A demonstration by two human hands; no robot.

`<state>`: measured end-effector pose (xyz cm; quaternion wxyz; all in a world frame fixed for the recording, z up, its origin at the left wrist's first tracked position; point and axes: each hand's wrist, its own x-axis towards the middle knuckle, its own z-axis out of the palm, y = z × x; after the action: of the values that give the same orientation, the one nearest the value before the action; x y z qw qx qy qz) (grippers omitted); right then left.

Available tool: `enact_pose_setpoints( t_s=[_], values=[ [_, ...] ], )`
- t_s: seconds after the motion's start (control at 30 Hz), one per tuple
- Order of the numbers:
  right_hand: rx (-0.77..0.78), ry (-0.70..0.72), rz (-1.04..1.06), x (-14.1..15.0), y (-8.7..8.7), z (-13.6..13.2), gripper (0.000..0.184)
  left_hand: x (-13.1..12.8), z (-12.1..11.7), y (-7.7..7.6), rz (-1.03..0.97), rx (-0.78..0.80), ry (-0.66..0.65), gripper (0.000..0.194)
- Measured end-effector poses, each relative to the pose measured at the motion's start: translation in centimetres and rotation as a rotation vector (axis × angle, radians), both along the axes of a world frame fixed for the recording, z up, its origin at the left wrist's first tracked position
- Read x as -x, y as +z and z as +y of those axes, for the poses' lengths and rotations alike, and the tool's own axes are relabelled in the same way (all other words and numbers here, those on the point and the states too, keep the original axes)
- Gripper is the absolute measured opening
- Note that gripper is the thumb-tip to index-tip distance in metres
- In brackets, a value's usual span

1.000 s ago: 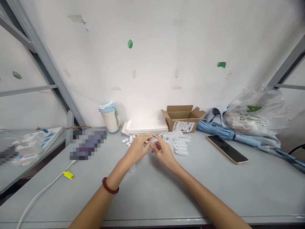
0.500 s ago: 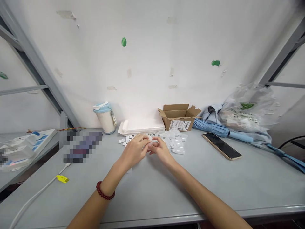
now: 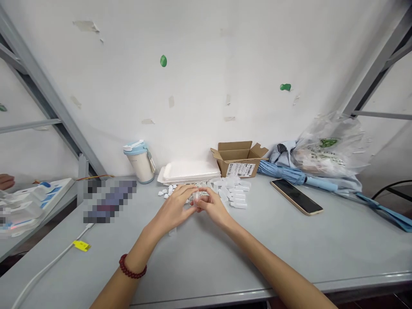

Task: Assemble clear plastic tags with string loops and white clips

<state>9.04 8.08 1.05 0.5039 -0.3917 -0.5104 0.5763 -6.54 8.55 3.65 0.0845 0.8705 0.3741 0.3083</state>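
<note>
Above the middle of the desk, my left hand (image 3: 175,207) and my right hand (image 3: 215,208) meet around a small translucent plastic bottle (image 3: 196,196). The right thumb and fingers pinch it. My left fingers curve over its far side and close on it too; part of the bottle is hidden behind them. Small white caps (image 3: 166,192) lie scattered just beyond my left hand. To the right of my right hand, several clear plastic bottles (image 3: 238,197) lie on their sides in a loose pile. A small clear piece (image 3: 173,232) rests under my left wrist.
Behind the pile are a stack of white foam sheets (image 3: 189,170) and an open cardboard box (image 3: 236,165). A tumbler (image 3: 140,162) and a pixelated item (image 3: 111,201) stand left; a phone (image 3: 296,196), blue umbrella (image 3: 283,171) and plastic bag (image 3: 331,146) lie right. Another person's hand (image 3: 6,181) shows far left.
My hands have come slightly down and left, and the bottle between them now shows more clearly. My left fingers have straightened a little. Another person's hand has appeared at the left edge.
</note>
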Motion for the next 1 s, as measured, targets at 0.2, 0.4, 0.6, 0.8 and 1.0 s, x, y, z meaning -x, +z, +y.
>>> enact_pose_setpoints(
  t_s=[0.2,0.4,0.6,0.8,1.0],
  values=[
    [0.025,-0.012,-0.026,0.1,-0.1,-0.1,0.030,-0.1,-0.2,-0.2,-0.048,-0.004,0.061,0.034],
    [0.062,0.036,-0.125,0.4,0.1,-0.5,0.024,0.6,-0.4,-0.2,-0.015,0.063,0.090,0.031],
    [0.018,0.115,-0.330,0.6,0.1,-1.2,0.021,2.2,-1.1,-0.1,0.056,0.204,0.089,0.033],
    [-0.124,0.164,-0.652,0.9,0.2,-2.0,0.012,2.9,-2.1,0.6,0.177,0.420,0.123,0.041],
    [-0.359,0.196,-0.802,1.1,-0.3,-2.3,0.029,2.9,-2.2,0.7,0.259,0.454,0.116,0.035]
  ],
)
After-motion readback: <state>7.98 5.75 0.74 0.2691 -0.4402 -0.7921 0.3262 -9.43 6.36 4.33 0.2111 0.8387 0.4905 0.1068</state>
